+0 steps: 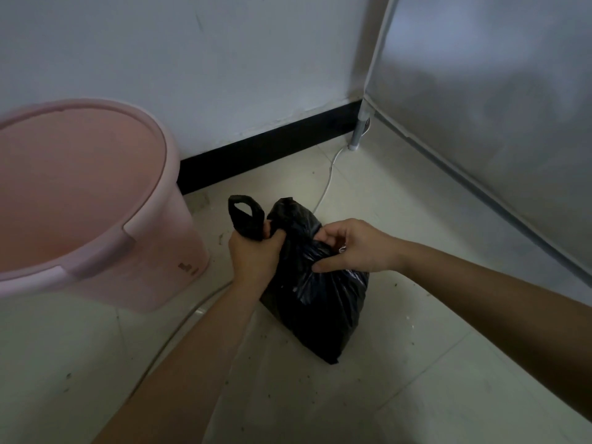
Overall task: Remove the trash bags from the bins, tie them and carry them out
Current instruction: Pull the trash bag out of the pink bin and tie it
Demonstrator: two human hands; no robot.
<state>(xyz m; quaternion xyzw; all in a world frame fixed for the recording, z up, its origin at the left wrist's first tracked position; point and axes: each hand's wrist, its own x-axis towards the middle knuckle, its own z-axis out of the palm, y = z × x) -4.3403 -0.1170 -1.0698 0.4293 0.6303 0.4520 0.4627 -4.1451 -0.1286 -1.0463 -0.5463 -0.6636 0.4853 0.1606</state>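
In the head view, a black trash bag (320, 309) sits on the tiled floor (400, 379), out of the pink bin (96, 200) and just right of it. The left hand (253, 254) grips 1 handle loop (245, 216), which sticks up above the fist. The right hand (355, 248) curls its fingers (326, 235) into the bag's gathered top. A white cable (326, 181) runs behind, toward the far wall.

Head camera looks steeply down, close above the floor (400, 363).
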